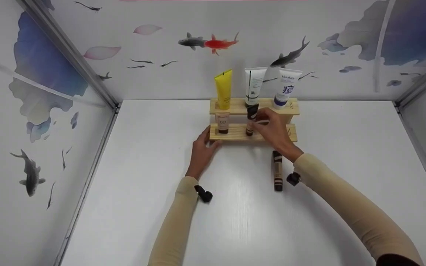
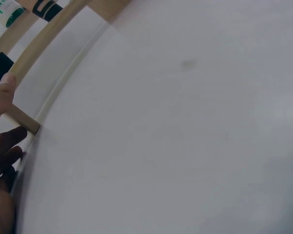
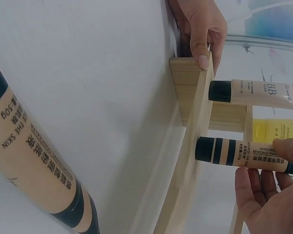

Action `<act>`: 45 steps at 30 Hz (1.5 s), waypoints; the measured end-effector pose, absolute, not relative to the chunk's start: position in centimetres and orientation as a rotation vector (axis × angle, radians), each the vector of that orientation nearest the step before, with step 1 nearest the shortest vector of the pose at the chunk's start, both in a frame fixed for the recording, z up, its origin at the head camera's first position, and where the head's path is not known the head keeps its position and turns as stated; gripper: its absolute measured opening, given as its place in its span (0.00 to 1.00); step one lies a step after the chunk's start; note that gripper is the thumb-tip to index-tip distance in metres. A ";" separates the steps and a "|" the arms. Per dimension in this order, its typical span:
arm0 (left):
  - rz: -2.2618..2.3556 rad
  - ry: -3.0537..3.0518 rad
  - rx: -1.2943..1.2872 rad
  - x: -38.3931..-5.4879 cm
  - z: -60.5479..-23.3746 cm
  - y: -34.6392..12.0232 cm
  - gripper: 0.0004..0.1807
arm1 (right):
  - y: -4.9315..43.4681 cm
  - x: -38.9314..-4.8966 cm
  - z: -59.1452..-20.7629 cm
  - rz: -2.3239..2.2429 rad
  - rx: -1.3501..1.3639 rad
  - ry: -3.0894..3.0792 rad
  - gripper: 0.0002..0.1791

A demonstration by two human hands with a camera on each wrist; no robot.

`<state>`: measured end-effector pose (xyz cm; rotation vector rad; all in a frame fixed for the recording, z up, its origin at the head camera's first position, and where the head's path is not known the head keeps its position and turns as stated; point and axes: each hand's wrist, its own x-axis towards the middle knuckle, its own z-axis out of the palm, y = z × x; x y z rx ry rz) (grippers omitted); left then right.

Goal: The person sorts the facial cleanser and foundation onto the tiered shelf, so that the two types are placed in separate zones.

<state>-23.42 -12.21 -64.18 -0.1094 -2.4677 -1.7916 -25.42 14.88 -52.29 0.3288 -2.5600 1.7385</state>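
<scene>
A two-tier wooden rack (image 1: 235,137) stands at the back of the table. My left hand (image 1: 201,152) grips the left end of its lower tier, thumb at the front edge and the other fingers round the side. My right hand (image 1: 273,127) pinches the upper part of a beige concealer tube (image 3: 249,153) with dark bands. The tube stands cap down, its dark cap (image 3: 204,148) right at the lower tier's surface. To its left on that tier is a small pink BB cream tube (image 1: 223,123).
On the upper tier stand a yellow tube (image 1: 224,90), a white tube (image 1: 254,85) and a white tube with a blue cap (image 1: 286,87). A second banded beige tube (image 1: 278,170) lies on the table before the rack, near my right wrist. A patterned wall (image 1: 154,74) rises behind.
</scene>
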 end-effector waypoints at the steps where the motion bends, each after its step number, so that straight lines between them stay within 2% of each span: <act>1: -1.793 -2.468 -0.111 -23.4 -64.2 -12.2 0.48 | 14.9 -25.4 -52.3 1.739 0.333 -2.557 0.18; 28: -1.757 -2.492 -0.089 -23.5 -64.1 -11.9 0.48 | 15.3 -24.8 -53.0 1.690 0.345 -2.555 0.18; 45: -1.703 -2.507 -0.104 -23.6 -64.1 -12.1 0.47 | 18.0 -22.9 -54.7 1.629 0.366 -2.589 0.16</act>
